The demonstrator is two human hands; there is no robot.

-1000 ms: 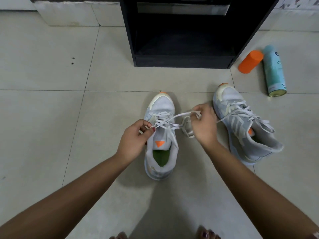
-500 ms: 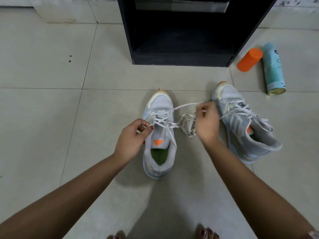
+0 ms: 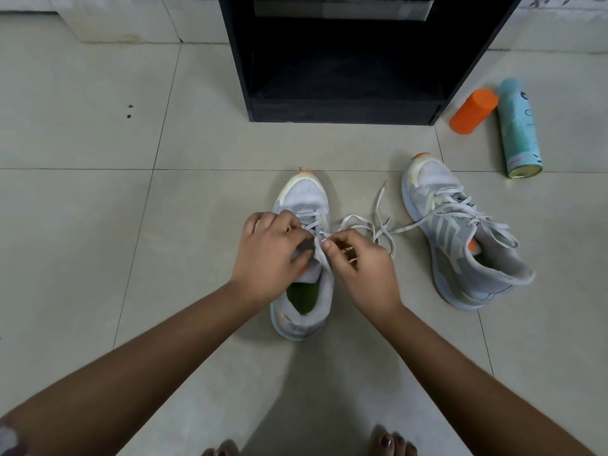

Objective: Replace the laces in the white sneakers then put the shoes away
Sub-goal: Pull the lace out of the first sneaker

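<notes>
Two white sneakers with orange toe tips stand on the tiled floor. The near sneaker (image 3: 304, 199) sits upright in the middle, its green insole showing. My left hand (image 3: 268, 255) rests over its tongue, fingers closed on the lacing. My right hand (image 3: 360, 268) pinches the white lace (image 3: 378, 222) at the shoe's upper eyelets; the loose lace loops off to the right on the floor. The second sneaker (image 3: 460, 232) lies to the right, laced, with its lace ends spread loosely over it.
A black open cabinet (image 3: 342, 106) stands on the floor just beyond the shoes. An orange bottle (image 3: 473, 110) and a teal spray can (image 3: 518, 130) lie at its right. Toes show at the bottom edge.
Both hands came together over the near sneaker's tongue. My right hand dropped from holding the lace stretched out to the right, and the lace now lies slack on the floor.
</notes>
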